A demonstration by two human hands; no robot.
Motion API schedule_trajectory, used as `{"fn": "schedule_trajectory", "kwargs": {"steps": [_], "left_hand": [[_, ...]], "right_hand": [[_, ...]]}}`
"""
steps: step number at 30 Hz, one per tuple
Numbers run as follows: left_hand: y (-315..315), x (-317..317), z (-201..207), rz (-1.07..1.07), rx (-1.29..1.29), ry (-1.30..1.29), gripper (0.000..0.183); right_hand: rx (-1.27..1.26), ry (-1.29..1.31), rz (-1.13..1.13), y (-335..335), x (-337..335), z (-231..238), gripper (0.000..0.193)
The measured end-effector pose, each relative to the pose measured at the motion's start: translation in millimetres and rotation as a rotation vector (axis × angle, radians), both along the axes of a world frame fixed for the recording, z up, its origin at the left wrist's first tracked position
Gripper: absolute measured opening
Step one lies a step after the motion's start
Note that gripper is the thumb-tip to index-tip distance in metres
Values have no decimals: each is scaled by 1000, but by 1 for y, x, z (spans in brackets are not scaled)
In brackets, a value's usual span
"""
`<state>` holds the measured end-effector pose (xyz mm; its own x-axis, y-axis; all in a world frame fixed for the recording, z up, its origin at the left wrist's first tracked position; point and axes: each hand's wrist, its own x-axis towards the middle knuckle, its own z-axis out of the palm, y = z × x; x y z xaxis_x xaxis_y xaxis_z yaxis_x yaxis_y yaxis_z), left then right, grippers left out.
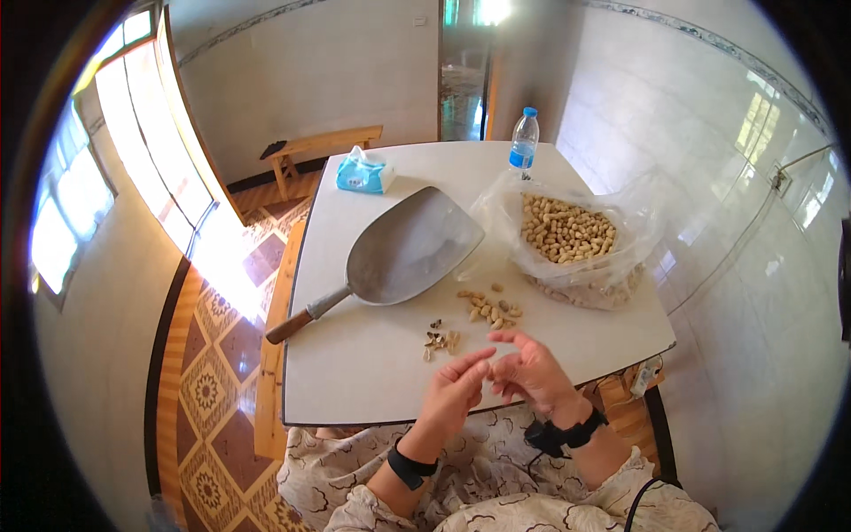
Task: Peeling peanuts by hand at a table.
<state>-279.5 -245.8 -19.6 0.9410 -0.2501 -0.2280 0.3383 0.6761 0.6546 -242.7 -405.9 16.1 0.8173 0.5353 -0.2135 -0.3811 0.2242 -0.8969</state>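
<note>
Close to the table's near edge, my left hand [454, 387] and my right hand [534, 374] meet at the fingertips. The left thumb and fingers are pinched together. On the right, the thumb and curled fingers press toward them while the index finger sticks out. Whatever sits between the fingertips is too small and hidden to make out. Just beyond lies a loose group of unshelled peanuts [489, 309]. Left of these are broken peanut shells [437, 342] with a few dark bits. A clear plastic bag [603, 288] full of peanuts [567, 230] stands open at the right.
A big metal scoop [403, 257] with a wooden handle [291, 326] rests on the white table [355, 381]. Farther back are a blue tissue pack [363, 174] and a water bottle [524, 142]. Wooden benches [271, 355] flank the table's left side and the far wall.
</note>
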Motion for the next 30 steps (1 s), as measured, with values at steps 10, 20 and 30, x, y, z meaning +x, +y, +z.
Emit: {"fn": "schedule_trajectory", "kwargs": {"steps": [10, 20, 30], "left_hand": [[-10, -5, 14, 162, 85, -85, 28], [3, -5, -5, 180, 80, -337, 29], [-39, 19, -17, 685, 299, -383, 24]], "right_hand": [[14, -220, 9, 17, -11, -2, 47], [-218, -600, -168, 42, -14, -21, 37], [-629, -1252, -382, 54, -13, -19, 39]]}}
